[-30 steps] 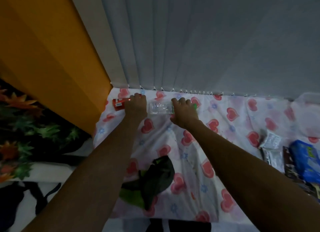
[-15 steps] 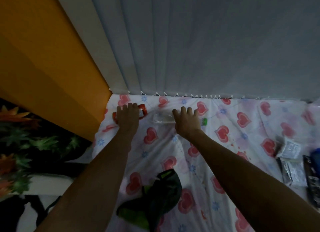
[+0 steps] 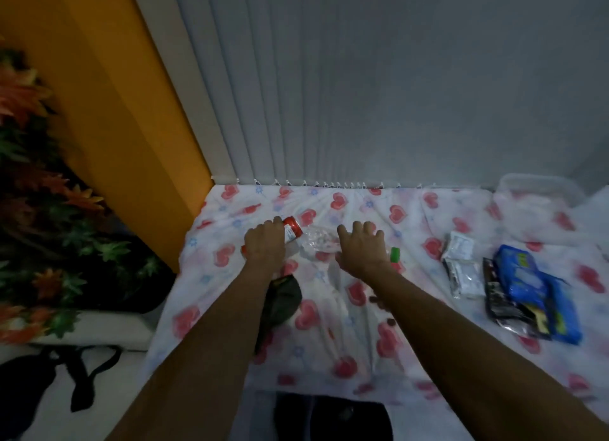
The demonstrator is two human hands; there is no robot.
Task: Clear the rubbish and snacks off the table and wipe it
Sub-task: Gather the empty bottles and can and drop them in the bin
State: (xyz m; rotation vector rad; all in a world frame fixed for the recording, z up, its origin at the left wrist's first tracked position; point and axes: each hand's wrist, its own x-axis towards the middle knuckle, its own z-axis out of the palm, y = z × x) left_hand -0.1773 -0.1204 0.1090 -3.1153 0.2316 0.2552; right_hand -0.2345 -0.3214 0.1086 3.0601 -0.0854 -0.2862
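Now the left hand (image 3: 265, 245) grips a tilted red can (image 3: 291, 230), top pointing far-right; right hand (image 3: 361, 247) clamps a sideways clear bottle (image 3: 318, 241), green cap (image 3: 394, 254) pointing right.

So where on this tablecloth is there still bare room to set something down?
Free: the back strip along the blinds, the middle patch between the right hand and the white sachets, and the near edge of the tablecloth. Crowded: the right side, with sachets and the blue packet, and around the left hand, with the red can, clear bottle and dark bag.
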